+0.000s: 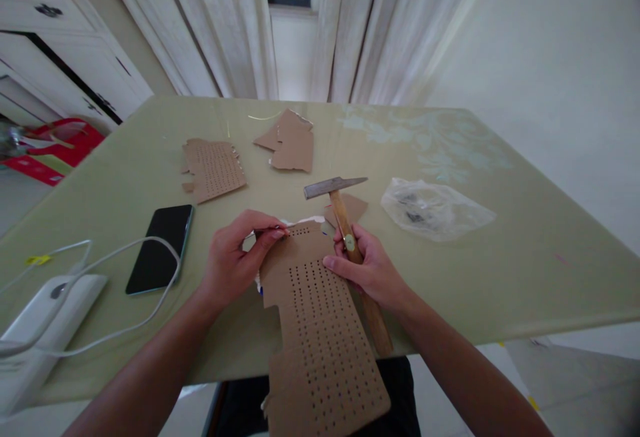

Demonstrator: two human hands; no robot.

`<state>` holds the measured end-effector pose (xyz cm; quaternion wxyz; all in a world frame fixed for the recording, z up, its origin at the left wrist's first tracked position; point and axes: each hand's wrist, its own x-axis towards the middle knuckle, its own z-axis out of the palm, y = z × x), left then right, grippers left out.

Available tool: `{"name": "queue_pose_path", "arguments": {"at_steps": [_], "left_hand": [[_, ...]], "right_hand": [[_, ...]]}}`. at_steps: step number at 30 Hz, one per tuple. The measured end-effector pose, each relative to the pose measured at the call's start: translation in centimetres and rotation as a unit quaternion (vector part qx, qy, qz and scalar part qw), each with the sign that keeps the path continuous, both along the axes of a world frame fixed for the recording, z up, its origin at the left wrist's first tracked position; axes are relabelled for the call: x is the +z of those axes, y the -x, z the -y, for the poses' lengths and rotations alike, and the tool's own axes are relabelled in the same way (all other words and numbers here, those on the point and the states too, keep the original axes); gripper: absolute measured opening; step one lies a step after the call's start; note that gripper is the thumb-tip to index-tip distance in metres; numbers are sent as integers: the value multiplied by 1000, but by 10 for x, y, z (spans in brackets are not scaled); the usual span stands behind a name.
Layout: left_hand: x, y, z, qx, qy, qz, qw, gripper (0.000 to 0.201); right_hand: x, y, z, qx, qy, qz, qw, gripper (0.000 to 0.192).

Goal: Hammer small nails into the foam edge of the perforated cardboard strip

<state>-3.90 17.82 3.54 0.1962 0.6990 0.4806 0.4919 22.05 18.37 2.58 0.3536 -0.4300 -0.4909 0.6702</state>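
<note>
Presently, the fingers of the left hand (233, 255) pinch a thin, dark item (279, 228), too small to identify, near a short row of holes in the perforated cardboard (320, 317). The right fingers curl around the wooden-handled hammer (341, 214), the right thumb resting on the cardboard's edge. This sheet runs from the desk (510, 270) toward the person's lap. The step in hand seems to be placing or handling that item; a further hole would call for steadying the sheet and freeing the hammer to strike. Beyond lie another perforated cardboard piece (220, 170) and a clear plastic bag (440, 209).
</note>
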Motion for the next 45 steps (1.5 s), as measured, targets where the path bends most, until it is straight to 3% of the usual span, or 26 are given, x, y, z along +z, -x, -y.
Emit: {"name": "queue_pose_path", "arguments": {"at_steps": [15, 18, 21, 24, 28, 30, 32, 37, 39, 45], "left_hand": [[5, 1, -3, -7, -21, -29, 999, 9], [4, 2, -4, -8, -23, -30, 999, 7], [1, 2, -6, -13, -22, -25, 999, 7], [-2, 2, -8, -18, -21, -17, 999, 8], [-3, 1, -9, -21, -28, -6, 999, 7], [-3, 1, -9, -24, -27, -3, 999, 7], [-4, 1, -10, -28, -25, -2, 999, 8], [-7, 2, -11, -29, -29, -1, 999, 8], [-9, 3, -11, -32, -26, 0, 999, 9], [-9, 3, -12, -35, -24, 2, 999, 10]], "right_hand": [[-4, -3, -3, 11, -22, 31, 999, 54], [-6, -6, -4, 4, -46, 43, 998, 50], [6, -15, -4, -4, -107, 81, 991, 46], [42, -30, -4, 17, -215, 179, 960, 42], [104, -42, -2, 74, -366, 364, 853, 30], [122, -40, -1, 73, -405, 393, 822, 31], [128, -35, -1, 70, -418, 404, 811, 32], [116, -23, 0, 143, -430, 446, 772, 29], [118, -22, 0, 144, -439, 458, 760, 30], [138, -21, 4, 106, -445, 454, 764, 32]]}}
